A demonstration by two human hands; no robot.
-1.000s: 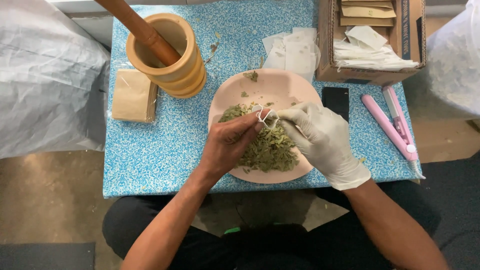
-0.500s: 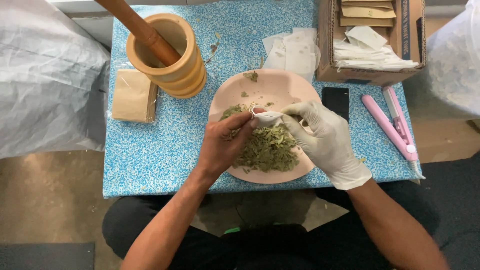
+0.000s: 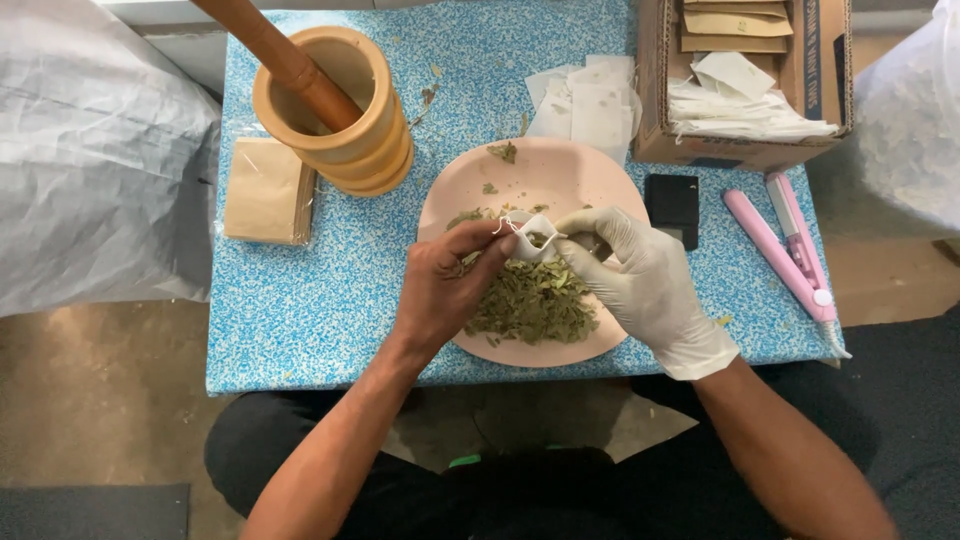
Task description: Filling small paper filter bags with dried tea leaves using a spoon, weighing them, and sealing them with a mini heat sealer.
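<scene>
From the head camera, looking straight down, a small white filter pouch (image 3: 532, 240) hangs between the two hands, directly over the far edge of a heap of dried green leaves (image 3: 530, 295). The bare left hand (image 3: 445, 290) pinches the pouch's left rim with its fingers (image 3: 490, 240) closed tight on the paper, thumb against forefinger; the gloved right hand (image 3: 645, 280) pinches the right rim in the same way, its fingers (image 3: 572, 235) closed on the other edge. The pouch therefore lies in the gap between the two sets of fingers, its mouth stretched side to side from one pinch to the other, and both hands touch it, neither nearer than the other. A thin drawstring loop seems to trail off the pouch's left end, just above the left fingers, though it is too fine to be sure. The leaves lie just below and toward the person from the fingers, in a shallow pink plate (image 3: 560, 170) whose far half is nearly bare but for a few scraps. Beyond the left fingers stands a wooden mortar (image 3: 350, 130) with a pestle (image 3: 275, 45) leaning in it; what the mortar holds is hidden. Beyond the right fingers lies a loose stack of empty white pouches (image 3: 590, 100) on the blue speckled table (image 3: 330, 290), and farther right a cardboard box (image 3: 745, 150) holds more white pouches and brown envelopes.
</scene>
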